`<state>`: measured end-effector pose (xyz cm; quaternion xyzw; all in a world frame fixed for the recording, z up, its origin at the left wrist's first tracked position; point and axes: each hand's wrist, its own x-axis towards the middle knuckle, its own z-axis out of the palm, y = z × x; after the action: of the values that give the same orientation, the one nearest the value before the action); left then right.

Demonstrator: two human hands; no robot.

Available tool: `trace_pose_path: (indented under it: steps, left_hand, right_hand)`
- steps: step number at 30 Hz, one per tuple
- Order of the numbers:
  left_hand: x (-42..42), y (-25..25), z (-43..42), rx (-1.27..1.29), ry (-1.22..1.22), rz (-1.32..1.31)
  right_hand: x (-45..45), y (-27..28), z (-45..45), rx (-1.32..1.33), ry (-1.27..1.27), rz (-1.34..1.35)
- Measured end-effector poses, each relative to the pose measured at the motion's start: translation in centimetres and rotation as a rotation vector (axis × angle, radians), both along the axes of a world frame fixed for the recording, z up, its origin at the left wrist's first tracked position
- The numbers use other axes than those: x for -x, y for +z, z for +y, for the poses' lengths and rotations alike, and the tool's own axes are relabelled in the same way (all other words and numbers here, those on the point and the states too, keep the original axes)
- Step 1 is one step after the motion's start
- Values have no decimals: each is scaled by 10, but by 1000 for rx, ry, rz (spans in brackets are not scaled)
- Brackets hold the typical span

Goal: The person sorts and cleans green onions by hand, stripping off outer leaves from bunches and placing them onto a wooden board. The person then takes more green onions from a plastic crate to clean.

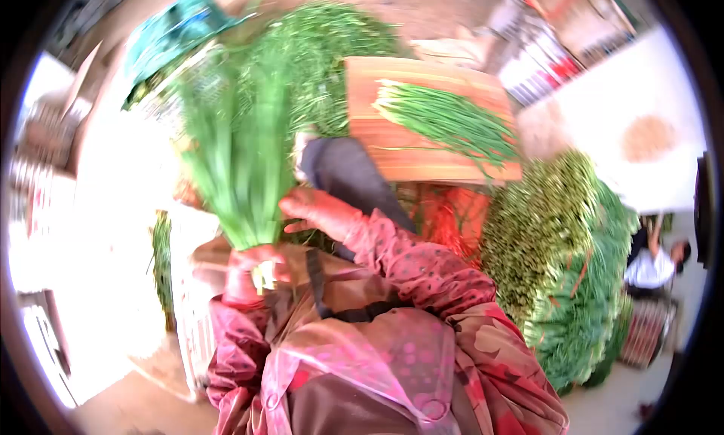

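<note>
A bunch of chives (249, 171), long flat green leaves with pale stem ends, stands fanned upward and is blurred by motion. My left hand (255, 267), in a reddish glove, is closed around its base, and the stem ends show below the fingers. My right hand (320, 210), also gloved, is beside the leaves on their right, fingers apart and holding nothing; I cannot tell whether its fingertips touch them. Ahead, a wooden board (434, 163) bears another bunch of thin green stalks (452, 122), laid slantwise with the pale ends to the left.
A loose heap of greens (332, 50) lies left of the board. To the right is a large stack of bundled greens (539, 231). Red strands (449, 224) hang under the board. Crates (535, 73) stand at the far right, and a person in white (650, 269) is in the background.
</note>
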<state>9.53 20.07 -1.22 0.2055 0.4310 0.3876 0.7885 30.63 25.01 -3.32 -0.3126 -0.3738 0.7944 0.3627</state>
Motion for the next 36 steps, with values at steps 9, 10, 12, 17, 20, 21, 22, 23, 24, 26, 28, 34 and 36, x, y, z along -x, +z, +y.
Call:
trace_pose_path:
  steps: [9, 10, 12, 17, 20, 21, 22, 23, 24, 26, 28, 34, 36]
  left_hand:
    - [17, 12, -67, 34, 91, -97]
    - [22, 16, -73, 55, 100, -151]
    - [40, 1, -93, 97, 136, -158]
    - [89, -26, -160, 256, 226, -227]
    - [96, -36, -190, 258, 277, -306]
    - [97, -40, -200, 275, 296, -310]
    - [97, -43, -207, 292, 324, -320]
    - [98, -46, -211, 305, 347, -330]
    - [98, -47, -213, 312, 341, -341]
    - [98, -46, -212, 312, 342, -336]
    - [99, -43, -212, 311, 341, -330]
    - [104, -29, -209, 297, 261, -217]
    - [109, -32, -216, 292, 188, -130]
  right_hand:
    - [41, -28, -2, 281, -113, 573]
    - [41, -20, -3, 278, -143, 487]
    - [38, -21, 7, 267, -151, 358]
    - [-10, -14, 74, 184, -322, 218]
    - [-45, -9, 113, 111, -570, 157]
    - [-49, 3, 113, 130, -555, 146]
    - [-53, 14, 113, 33, -569, -60]
    - [-54, 21, 111, -71, -581, -264]
    - [-48, 25, 105, -66, -576, -269]
    - [-28, 33, 83, -169, -158, -512]
    - [18, 56, 46, -154, 96, -661]
    - [98, 6, 13, 92, 406, -639]
    - [113, -13, 5, 150, 443, -617]
